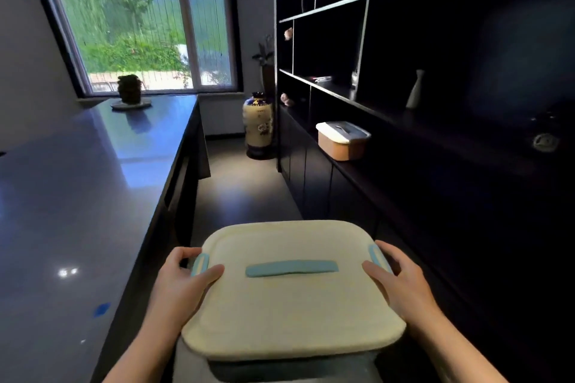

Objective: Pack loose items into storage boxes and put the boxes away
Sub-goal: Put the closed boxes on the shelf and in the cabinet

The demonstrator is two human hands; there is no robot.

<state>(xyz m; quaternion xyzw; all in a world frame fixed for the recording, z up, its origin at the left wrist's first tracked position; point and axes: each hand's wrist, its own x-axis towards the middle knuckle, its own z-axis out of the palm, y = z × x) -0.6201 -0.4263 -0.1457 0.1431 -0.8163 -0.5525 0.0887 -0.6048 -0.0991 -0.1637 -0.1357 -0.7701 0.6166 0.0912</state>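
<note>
In the aisle between a long dark glossy counter (pixel 77 196) and a tall black open shelving unit (pixel 435 71), the person carries one cream rectangular plastic storage box with rounded lid (pixel 289 305) held in front of the body, clear of both counter and shelves.

Lid: closed; pale blue bar handle (pixel 291 268) across its centre; pale blue side latches at left (pixel 199 264) and right (pixel 378 256).

Left hand (pixel 183 281): grips the box's left end, thumb lying on the lid, fingers curled over the edge beside the left latch.

Right hand (pixel 401 277): grips the box's right end, thumb on the lid, fingers wrapped over the edge by the right latch.

On the lowest open shelf to the right: a second storage box, tan body with white lid and grey handle (pixel 342 140), standing at the shelf's front edge, well ahead of the carried box.

One shelf higher: a slim white ceramic bottle vase (pixel 416 90), upright.

On the floor at the aisle's far end, just beside the shelving: a large cream and blue porcelain floor vase (pixel 257 124).

On the counter's far end by the window (pixel 140 25): a dark potted plant on a round tray (pixel 130 93).

On the counter's near edge: a small blue mark (pixel 102 309), nature unclear.
</note>
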